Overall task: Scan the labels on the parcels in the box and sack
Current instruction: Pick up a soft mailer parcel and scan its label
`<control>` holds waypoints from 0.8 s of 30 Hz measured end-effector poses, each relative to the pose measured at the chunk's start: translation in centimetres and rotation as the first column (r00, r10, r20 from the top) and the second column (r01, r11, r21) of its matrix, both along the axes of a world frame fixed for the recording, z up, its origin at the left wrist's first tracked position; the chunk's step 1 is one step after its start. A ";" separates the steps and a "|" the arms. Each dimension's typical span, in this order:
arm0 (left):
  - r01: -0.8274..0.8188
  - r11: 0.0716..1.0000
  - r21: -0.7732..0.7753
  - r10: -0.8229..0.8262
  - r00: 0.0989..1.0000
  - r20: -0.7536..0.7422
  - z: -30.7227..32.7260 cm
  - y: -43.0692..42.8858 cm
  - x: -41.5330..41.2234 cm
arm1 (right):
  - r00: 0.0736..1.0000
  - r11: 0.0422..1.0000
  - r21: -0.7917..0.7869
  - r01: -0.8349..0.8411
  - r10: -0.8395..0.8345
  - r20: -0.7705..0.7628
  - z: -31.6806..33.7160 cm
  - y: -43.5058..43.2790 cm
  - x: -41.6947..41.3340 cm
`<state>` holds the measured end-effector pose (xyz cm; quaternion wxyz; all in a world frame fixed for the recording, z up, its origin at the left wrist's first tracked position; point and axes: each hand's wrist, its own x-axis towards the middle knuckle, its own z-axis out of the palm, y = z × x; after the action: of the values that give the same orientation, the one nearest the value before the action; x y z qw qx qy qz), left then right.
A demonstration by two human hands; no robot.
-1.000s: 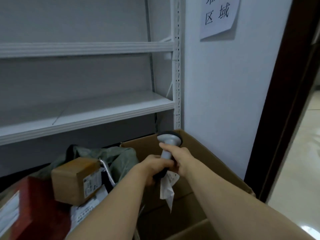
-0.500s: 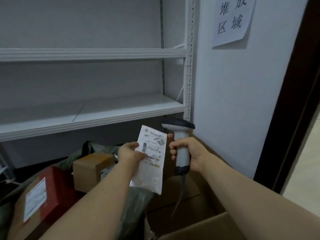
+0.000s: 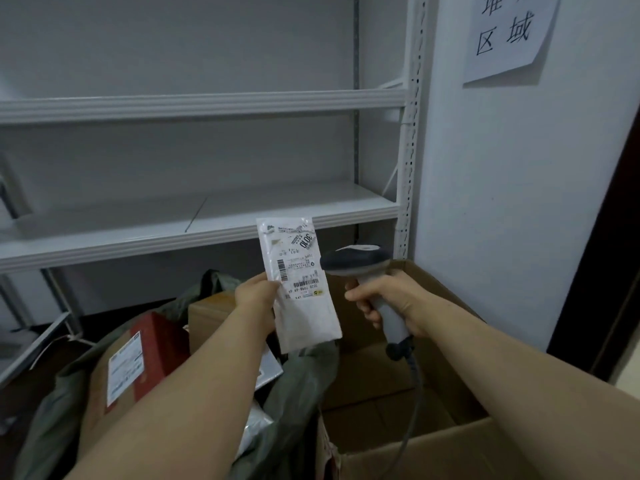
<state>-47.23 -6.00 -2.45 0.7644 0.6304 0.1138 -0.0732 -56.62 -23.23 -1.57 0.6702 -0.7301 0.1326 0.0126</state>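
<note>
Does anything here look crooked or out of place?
Slightly. The white parcel in the left hand is held with its label upside down, and the wall sign has a lower corner peeling away.

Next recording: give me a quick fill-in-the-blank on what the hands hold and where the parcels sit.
The left hand holds up a white parcel with its ____ facing the camera.
The right hand grips the scanner by its ____.
The red box lies in the ____ sack.
The cardboard box stands to the ____ of the sack.
Missing: label; handle; green; right.
</note>
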 end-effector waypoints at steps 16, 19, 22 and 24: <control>0.132 0.943 0.307 -0.160 0.985 0.067 2.3 2.3 0.0 | 0.978 0.859 -0.506 -0.082 0.167 0.126 0.5 1.9 -0.1; 0.130 0.949 0.287 -0.153 0.986 0.062 2.4 2.5 -0.1 | 0.973 0.823 -0.564 -0.066 0.179 0.148 0.7 2.2 0.1; 0.136 0.949 0.285 -0.154 0.987 0.044 2.5 2.7 -0.1 | 0.971 0.831 -0.551 -0.077 0.187 0.147 0.8 2.2 0.2; 0.127 0.954 0.270 -0.144 0.989 0.042 2.5 2.8 -0.1 | 0.971 0.826 -0.559 -0.080 0.191 0.144 0.8 2.3 0.2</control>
<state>-47.36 -3.20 0.07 0.6688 0.7359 0.0556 -0.0901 -56.44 -20.93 -0.73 0.4397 -0.8967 0.0124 -0.0495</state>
